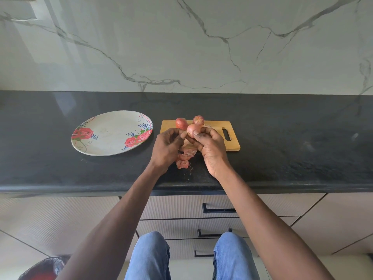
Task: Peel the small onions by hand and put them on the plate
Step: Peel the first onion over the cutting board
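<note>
A person's right hand (210,144) grips a small onion (193,130) above a wooden cutting board (232,142), holding it steady while the left hand (167,146) pinches at its skin to peel it. Two unpeeled onions (198,119) wait at twelve o'clock. Torn skins (182,163) lie at six o'clock. The flowered plate (109,130), at nine o'clock, holds nothing yet.

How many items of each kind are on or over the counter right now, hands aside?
Onions: 3, one held in the right hand at, two on the board at and
Plates: 1
Cutting boards: 1
Heaps of peeled skin: 1
Total: 6
</note>
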